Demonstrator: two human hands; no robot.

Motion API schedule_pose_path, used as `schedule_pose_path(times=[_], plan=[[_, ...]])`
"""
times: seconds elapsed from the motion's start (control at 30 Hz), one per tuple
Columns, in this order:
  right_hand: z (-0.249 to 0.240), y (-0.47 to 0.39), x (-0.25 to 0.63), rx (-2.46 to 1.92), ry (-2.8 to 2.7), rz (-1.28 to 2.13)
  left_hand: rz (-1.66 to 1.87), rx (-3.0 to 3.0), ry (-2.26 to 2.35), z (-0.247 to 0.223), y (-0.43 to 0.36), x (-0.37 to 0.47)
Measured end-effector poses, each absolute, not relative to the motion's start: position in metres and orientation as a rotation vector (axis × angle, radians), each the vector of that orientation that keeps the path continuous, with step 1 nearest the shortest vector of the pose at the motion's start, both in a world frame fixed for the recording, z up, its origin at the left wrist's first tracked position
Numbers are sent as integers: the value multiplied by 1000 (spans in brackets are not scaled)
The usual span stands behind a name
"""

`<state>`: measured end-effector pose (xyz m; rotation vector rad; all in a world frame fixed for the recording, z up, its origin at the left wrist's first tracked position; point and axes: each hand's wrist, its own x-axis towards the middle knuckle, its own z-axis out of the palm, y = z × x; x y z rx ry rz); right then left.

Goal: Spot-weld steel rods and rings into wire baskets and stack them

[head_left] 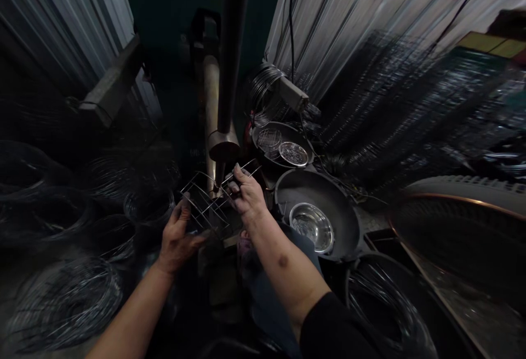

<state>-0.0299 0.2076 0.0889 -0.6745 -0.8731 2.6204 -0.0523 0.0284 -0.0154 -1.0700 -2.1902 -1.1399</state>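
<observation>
A small wire grid [200, 207] sits at the lower tip of a spot welder's electrode [216, 187]. My left hand [177, 238] grips its near left edge, thumb on top and fingers underneath. On the far right side my right hand [246, 193] is closed in a pinch on a thin metal wire [255, 170], which runs towards the electrode tip. Whether that wire is loose or joined to the grid, I cannot tell. The thick round electrode arm [224, 148] stands directly above both hands.
To the right, a dark pan [283, 183] carries a shiny metal bowl [312, 227] of small wire pieces. Another pan [306, 138] behind it holds a metal dish [293, 154]. Wire coils [69, 298] lie at left. A large basin [460, 238] and stacked wire racks [423, 90] stand right.
</observation>
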Motion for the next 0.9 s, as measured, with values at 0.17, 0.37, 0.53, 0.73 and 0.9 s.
schedule_pose_path(times=[0.17, 0.37, 0.53, 0.73, 0.9], plan=[[89, 207, -32, -662, -853, 2607, -1205, -1059, -2180, -19, 31, -53], [92, 206, -30, -656, -916, 2572, -1290, -1008, -2183, -23, 36, -52], [94, 207, -15, -740, -1087, 2457, -1395, -954, -2269, -16, 32, -42], [88, 208, -6, -660, -999, 2449, -1308, -950, -2230, -17, 29, -35], [90, 204, -7, -615, -957, 2449, -1310, -890, -2241, -17, 35, -36]])
